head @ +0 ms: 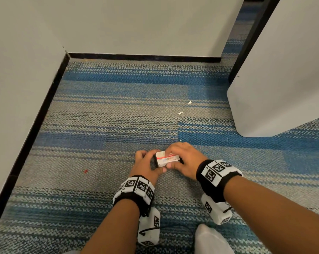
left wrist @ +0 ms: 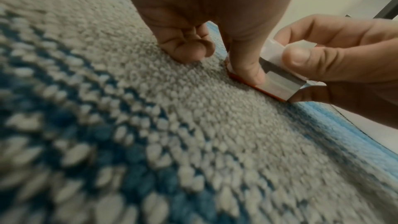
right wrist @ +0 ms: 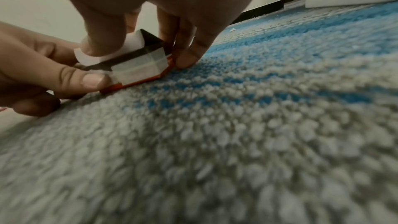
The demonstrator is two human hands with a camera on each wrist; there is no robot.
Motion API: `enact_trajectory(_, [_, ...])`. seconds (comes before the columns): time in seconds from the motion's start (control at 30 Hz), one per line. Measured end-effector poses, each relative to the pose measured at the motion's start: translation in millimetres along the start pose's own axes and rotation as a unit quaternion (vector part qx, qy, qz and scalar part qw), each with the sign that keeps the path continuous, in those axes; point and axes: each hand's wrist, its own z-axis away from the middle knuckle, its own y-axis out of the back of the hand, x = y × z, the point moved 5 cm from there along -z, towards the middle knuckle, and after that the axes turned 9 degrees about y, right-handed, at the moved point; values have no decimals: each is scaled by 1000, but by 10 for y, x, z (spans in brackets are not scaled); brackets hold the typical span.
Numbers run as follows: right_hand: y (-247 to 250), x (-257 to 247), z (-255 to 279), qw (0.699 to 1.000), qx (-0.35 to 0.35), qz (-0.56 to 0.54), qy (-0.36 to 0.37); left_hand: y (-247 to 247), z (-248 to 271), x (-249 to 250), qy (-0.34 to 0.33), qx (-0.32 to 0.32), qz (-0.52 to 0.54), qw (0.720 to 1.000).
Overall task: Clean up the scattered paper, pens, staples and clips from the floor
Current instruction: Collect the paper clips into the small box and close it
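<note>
While resting on carpet (head: 100,110), small box (head: 167,158) pinched by left hand (head: 146,163) and right hand (head: 182,160)

— What's on my head feed?
— My left hand (head: 146,163) and right hand (head: 181,159) grip a small box (head: 167,158) on the striped carpet (head: 100,116).
— Anything else?
— Two paper scraps (head: 180,113) beyond, near a white cabinet (head: 283,79).

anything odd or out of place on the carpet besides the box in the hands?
Yes. Two white paper scraps lie loose on the carpet beyond the hands, near the white cabinet, and a small red speck sits left of the left hand. Both hands, left and right hand, hold the small box on the floor.
</note>
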Motion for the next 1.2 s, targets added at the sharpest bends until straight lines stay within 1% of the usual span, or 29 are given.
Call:
enact_trajectory(0.13, [-14,17,9,1000,15,-6,-12,2,6,1,2,-9,-5,1000])
enact_trajectory(0.27, [18,42,-18,996,30,-54,-61,12,12,-24,8,-22,21,999])
enact_trajectory(0.4, [9,44,-19,996,24,-40,-73,27,15,-18,-4,-16,23,1000])
enact_trajectory(0.53, [-5,9,11,998,29,-5,-57,23,25,5,-6,-20,16,1000])
enact_trajectory(0.63, [-24,-12,49,999,-4,29,-27,27,29,10,0,-32,14,999])
enact_trajectory(0.7, [-29,-12,75,999,-15,33,-14,32,38,15,4,-38,17,999])
enact_trajectory(0.83, [-4,4,124,997,-50,61,-20,25,29,18,7,-34,16,999])
enact_trajectory(0.9, [2,-3,131,997,-43,65,-18,0,24,-6,8,-36,-3,999])
enact_trajectory(0.97, [22,-24,120,999,-24,44,-11,-21,30,-21,1,-45,-38,998])
enact_trajectory(1.03, [109,-76,102,999,-24,17,-18,-6,30,34,-1,-64,-67,996])
enact_trajectory(1.1, [294,-159,74,999,-24,12,-35,46,33,135,6,-83,-92,992])
enact_trajectory(1.13, [414,-216,55,999,-13,5,-41,104,23,229,-2,-86,-102,991])
enact_trajectory(1.2, [698,-358,-10,999,20,-11,-30,308,-11,545,-47,-77,-96,991])
